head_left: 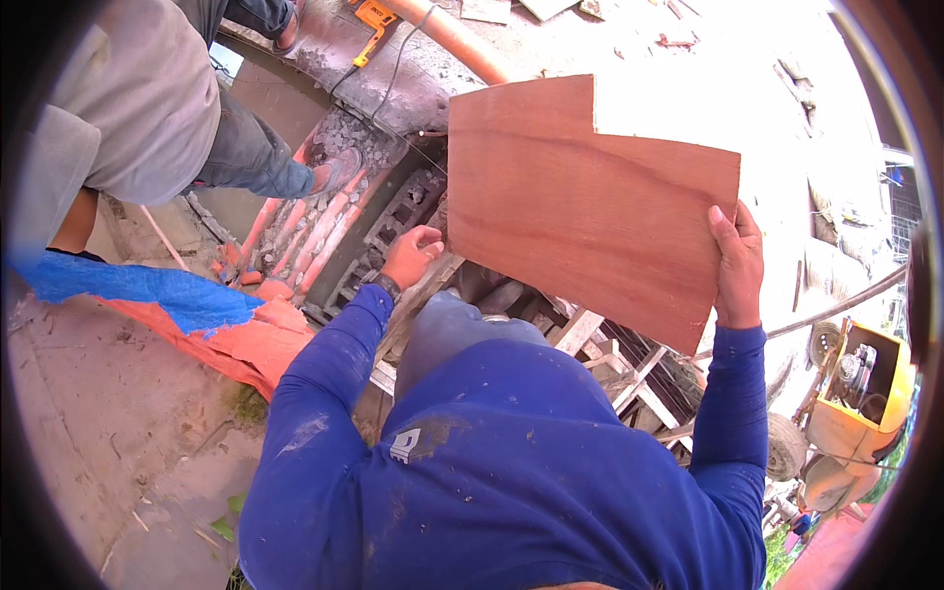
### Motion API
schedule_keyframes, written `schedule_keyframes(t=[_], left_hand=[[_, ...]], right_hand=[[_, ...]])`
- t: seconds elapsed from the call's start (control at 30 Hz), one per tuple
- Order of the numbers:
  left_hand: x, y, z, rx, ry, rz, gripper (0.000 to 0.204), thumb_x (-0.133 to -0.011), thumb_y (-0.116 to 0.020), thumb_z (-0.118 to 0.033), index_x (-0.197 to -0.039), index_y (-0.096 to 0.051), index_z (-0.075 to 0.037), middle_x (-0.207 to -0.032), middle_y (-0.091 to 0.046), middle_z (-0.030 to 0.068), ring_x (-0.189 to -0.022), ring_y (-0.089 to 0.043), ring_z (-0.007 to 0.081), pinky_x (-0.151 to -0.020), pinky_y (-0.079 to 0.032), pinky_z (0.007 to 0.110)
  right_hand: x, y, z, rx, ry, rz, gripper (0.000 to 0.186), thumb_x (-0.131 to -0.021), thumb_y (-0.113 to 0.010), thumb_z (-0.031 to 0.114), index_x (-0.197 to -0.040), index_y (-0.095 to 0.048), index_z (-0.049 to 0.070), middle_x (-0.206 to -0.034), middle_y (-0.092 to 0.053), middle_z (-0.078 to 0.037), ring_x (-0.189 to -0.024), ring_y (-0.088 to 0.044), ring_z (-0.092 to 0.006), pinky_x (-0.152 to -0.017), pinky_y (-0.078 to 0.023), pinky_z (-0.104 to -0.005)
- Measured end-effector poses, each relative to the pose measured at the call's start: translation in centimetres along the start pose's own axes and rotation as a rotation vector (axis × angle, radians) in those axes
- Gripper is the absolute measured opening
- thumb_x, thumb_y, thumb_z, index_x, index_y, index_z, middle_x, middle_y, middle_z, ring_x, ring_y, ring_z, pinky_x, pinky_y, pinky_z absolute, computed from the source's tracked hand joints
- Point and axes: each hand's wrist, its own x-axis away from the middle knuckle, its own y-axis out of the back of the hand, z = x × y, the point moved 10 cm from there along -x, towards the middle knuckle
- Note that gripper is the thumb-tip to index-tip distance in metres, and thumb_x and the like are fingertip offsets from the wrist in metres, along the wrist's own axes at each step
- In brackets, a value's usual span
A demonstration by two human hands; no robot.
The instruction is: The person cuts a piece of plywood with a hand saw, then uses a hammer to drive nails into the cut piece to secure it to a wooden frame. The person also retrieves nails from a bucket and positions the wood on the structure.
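A reddish-brown plywood board with a notch cut from its upper right corner is held up in front of me. My right hand grips its right edge, thumb on the near face and the other fingers behind. To the left of the board's lower left corner is my left hand, its fingers partly curled and apart with nothing in them. It looks close to the board but not gripping it. Below that hand runs a wooden plank, beside grey hollow concrete blocks.
At the left stands another person, one foot among rubble and orange pipes. A yellow power tool with a cord lies at the top. Scrap timber fills the space under the board. A yellow machine stands at right; blue-and-orange tarp at left.
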Motion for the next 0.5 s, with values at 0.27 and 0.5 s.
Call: schedule_keyframes(t=[0.27,0.5], left_hand=[[5.8,3.4,8.1,-0.050,0.099,-0.137,0.034,-0.096,-0.074,-0.017,-0.124,-0.069,0.000,-0.121,-0.074,0.0174,-0.109,-0.073,0.0281,-0.098,-0.055,0.039],[12.7,11.2,9.4,-0.199,0.145,-0.476,0.036,-0.099,-0.070,-0.013,-0.131,-0.064,0.003,-0.132,-0.067,0.0155,-0.115,-0.069,0.0228,-0.096,-0.057,0.037]], right_hand=[[-5.1,-9.0,-4.4,0.003,-0.269,0.229,0.038,-0.104,-0.068,0.018,-0.135,-0.063,-0.004,-0.121,-0.073,-0.010,-0.107,-0.069,-0.0117,-0.095,-0.055,-0.0295],[-0.7,-26.3,-17.0,-0.196,-0.503,0.434,0.034,-0.097,-0.067,0.007,-0.128,-0.064,-0.005,-0.119,-0.073,-0.011,-0.104,-0.070,-0.0165,-0.095,-0.055,-0.0340]])
